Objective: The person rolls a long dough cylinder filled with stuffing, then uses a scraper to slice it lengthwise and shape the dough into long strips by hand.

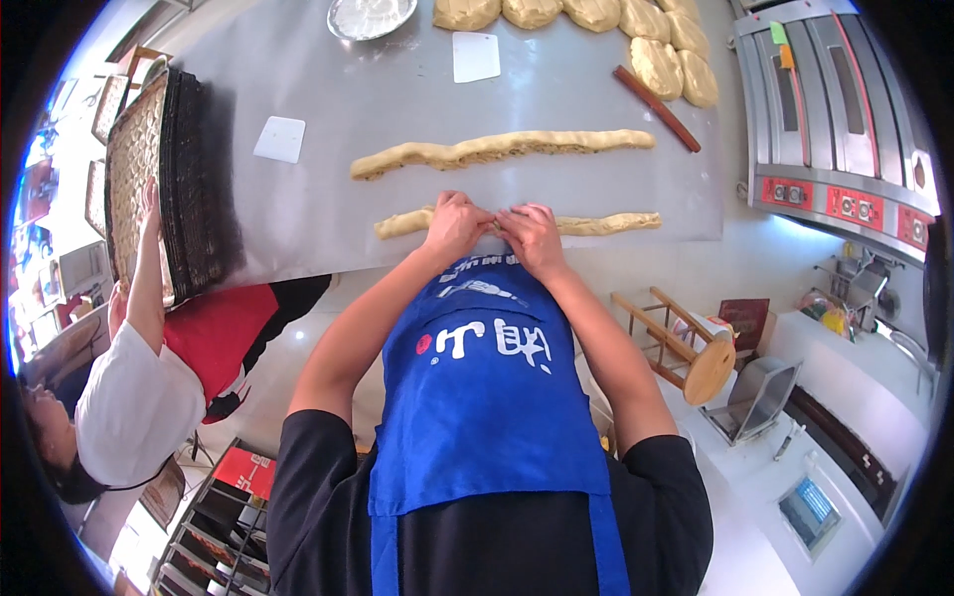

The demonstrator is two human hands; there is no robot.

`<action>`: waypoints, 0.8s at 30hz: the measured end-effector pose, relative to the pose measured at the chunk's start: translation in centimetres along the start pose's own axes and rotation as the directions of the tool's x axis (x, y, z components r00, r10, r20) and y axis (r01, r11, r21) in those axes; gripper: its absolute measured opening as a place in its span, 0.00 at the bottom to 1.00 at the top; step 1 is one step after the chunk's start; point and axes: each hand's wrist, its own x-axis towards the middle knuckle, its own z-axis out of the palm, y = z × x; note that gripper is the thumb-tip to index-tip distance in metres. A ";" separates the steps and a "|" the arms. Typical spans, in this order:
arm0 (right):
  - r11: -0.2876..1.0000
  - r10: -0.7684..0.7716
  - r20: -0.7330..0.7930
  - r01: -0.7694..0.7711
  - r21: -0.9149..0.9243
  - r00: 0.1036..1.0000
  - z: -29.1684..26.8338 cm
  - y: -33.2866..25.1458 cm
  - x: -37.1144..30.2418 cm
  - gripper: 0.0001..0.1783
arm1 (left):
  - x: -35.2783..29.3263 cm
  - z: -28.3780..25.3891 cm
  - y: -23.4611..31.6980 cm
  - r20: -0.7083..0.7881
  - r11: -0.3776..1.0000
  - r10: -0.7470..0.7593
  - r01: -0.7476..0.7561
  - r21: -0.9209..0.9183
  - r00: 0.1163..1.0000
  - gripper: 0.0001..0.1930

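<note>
Both hands rest side by side on the near dough rope (596, 223), left hand (454, 224) and right hand (532, 236) pressing down on its middle. A second, wider dough rope (502, 148) lies parallel beyond it on the steel counter (378, 99). Dough pieces (661, 45), a rolling pin (656, 108) and two white scrapers (476, 56) lie farther back.

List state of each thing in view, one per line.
Near dough rope: lying flat, both hands pinching its middle.
Far dough rope: flat, untouched.
Left hand: grip closed on near dough rope.
Right hand: grip closed on near dough rope.
Dough rounds: shaped, lined up.
Rolling pin: lying idle.
Oven: doors shut.
</note>
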 end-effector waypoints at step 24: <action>0.958 0.279 0.022 -0.280 0.067 0.960 2.0 0.0 0.9 0.24 | -0.2 1.2 -2.7 0.092 0.892 -0.258 0.273 -0.360 0.962 0.19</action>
